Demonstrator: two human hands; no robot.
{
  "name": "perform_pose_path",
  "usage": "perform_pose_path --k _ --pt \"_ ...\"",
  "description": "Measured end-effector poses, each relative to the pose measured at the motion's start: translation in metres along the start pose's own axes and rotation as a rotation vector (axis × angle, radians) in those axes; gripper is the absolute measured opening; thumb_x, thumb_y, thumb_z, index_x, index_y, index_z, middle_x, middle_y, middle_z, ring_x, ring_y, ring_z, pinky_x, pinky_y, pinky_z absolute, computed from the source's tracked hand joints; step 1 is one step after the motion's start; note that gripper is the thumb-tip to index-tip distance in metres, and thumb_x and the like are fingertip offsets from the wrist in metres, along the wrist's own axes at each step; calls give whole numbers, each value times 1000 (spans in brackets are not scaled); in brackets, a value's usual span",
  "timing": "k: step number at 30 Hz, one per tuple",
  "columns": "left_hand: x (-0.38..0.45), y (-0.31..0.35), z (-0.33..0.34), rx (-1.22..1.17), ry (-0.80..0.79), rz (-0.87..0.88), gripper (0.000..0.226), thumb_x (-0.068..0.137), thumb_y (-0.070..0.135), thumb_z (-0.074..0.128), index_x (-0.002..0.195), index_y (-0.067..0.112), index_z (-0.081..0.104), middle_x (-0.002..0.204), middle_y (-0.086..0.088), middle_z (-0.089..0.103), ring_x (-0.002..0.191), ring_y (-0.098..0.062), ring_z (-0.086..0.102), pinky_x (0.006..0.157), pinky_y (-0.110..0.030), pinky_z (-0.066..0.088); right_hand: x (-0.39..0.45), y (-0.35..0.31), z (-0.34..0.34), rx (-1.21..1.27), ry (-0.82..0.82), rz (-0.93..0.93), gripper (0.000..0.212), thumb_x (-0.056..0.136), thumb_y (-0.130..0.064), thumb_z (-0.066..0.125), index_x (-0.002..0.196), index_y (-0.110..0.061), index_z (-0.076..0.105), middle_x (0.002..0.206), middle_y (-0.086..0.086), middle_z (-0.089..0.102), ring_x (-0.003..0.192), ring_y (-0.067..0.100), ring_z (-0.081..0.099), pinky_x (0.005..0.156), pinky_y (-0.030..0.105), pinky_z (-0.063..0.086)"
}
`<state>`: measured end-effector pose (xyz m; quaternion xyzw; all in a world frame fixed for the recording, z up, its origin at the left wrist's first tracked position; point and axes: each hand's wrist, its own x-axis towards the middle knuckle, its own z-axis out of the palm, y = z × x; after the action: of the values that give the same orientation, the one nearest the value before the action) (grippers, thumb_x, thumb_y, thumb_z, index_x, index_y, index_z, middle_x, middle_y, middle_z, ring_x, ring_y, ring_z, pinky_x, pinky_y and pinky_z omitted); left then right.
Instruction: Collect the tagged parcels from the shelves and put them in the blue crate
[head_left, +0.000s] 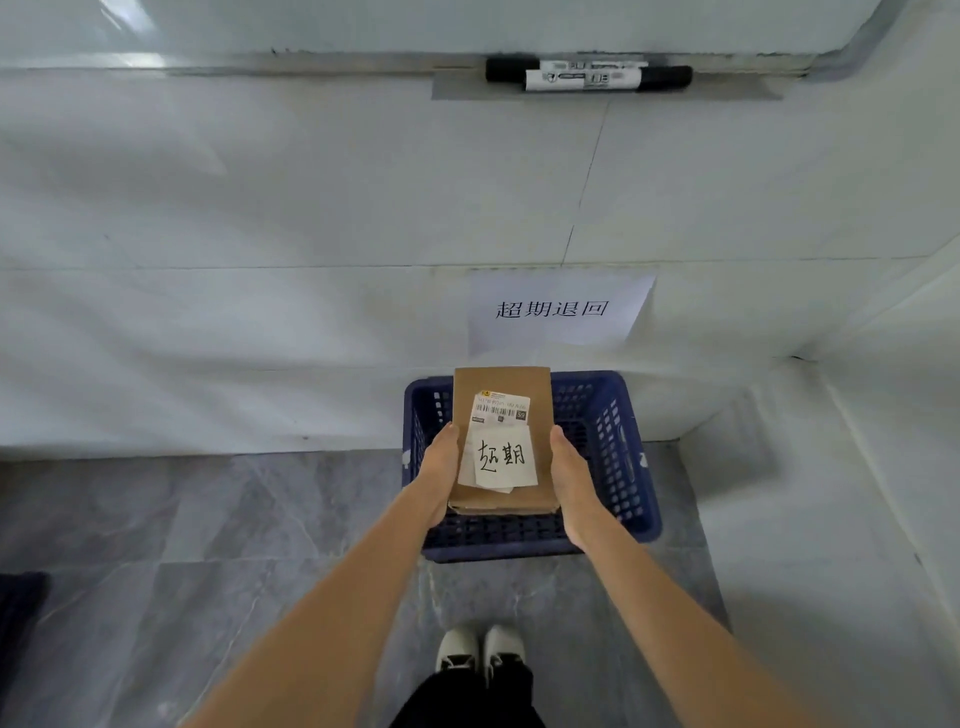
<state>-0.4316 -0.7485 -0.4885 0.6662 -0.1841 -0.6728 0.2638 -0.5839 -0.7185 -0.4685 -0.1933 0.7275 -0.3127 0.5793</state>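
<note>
The parcel (501, 384), a flat brown cardboard box, is clamped between my two hands and hangs above the blue crate (602, 415), its far edge reaching past the crate's back rim. My left hand (439, 475) presses flat against the box's left side and my right hand (571, 478) against its right side, palms facing each other, fingers pointing away from me; the box fills the gap between them. On the box's top face, between my hands, lies a handwritten paper tag (504, 457) with two dark characters; just beyond the tag sits a printed shipping label (500, 408) with a barcode. The crate, a perforated plastic basket, stands on the grey tiled floor (182, 545) directly under my grip and against the white wall (260, 208); I cannot tell whether the box touches the crate. Above my hands, on the wall, is a paper sign (556, 309) with printed characters. Higher still, a ledge carries two black-capped markers (587, 75). Below my forearms, toward me, my light shoes (480, 649) stand on the floor.
</note>
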Motion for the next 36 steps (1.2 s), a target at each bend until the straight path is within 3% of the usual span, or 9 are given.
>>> perform_pose_path --k 7,11,14,19,24,27,30,34,36 --pt "106 -18 1 -16 48 -107 51 102 46 29 102 14 68 67 -7 72 77 -28 66 93 -48 51 122 39 28 -1 -79 170 73 91 -73 30 146 -28 44 149 0 47 137 24 41 117 46 25" --pt "172 -47 -9 -35 92 -182 49 102 45 26 91 21 67 64 -2 74 78 -27 68 91 -48 52 221 106 44 26 -101 245 131 35 -104 40 145 -33 43 150 1 45 137 26 43 115 52 31" --pt "209 -63 -17 -36 129 -202 48 101 46 25 97 22 66 70 -5 75 79 -29 70 84 -48 56 249 121 62 19 -140 287 111 50 -95 37 142 -33 48 147 1 50 133 25 47 113 51 33" --pt "271 -87 -30 -36 168 -221 58 93 61 30 123 21 59 93 -7 75 96 -30 69 99 -50 47 278 129 85 -9 -134 322 71 90 -74 29 138 -29 53 138 1 57 124 21 54 110 46 38" --pt "326 -107 -38 -91 194 -243 59 92 64 32 116 22 65 96 -12 75 89 -33 71 91 -54 53 322 149 103 15 -159 346 44 104 -49 23 94 -33 63 90 -6 66 81 11 61 68 31 48" --pt "340 -109 -37 -89 226 -205 59 93 64 32 114 20 64 95 -15 74 87 -34 71 84 -56 55 342 165 119 17 -200 316 47 104 -47 25 108 -26 67 105 2 72 93 20 66 85 39 54" --pt "348 -113 -36 -15 208 -148 52 96 62 28 118 24 56 96 -13 73 84 -32 71 77 -49 59 356 177 132 22 -184 315 53 98 -55 29 128 -24 61 123 5 67 114 27 61 105 50 44" --pt "355 -120 -35 32 210 -89 30 102 46 29 120 24 39 85 -6 65 65 -17 64 47 -25 55 364 189 135 36 -186 311 50 100 -49 31 124 -19 63 108 4 72 110 30 63 103 49 46" --pt "353 -123 -33 79 212 -76 39 101 49 30 132 26 36 103 -9 67 74 -20 66 55 -29 56 367 192 135 19 -176 287 48 99 -47 32 124 -18 61 107 5 72 108 30 64 100 48 48"
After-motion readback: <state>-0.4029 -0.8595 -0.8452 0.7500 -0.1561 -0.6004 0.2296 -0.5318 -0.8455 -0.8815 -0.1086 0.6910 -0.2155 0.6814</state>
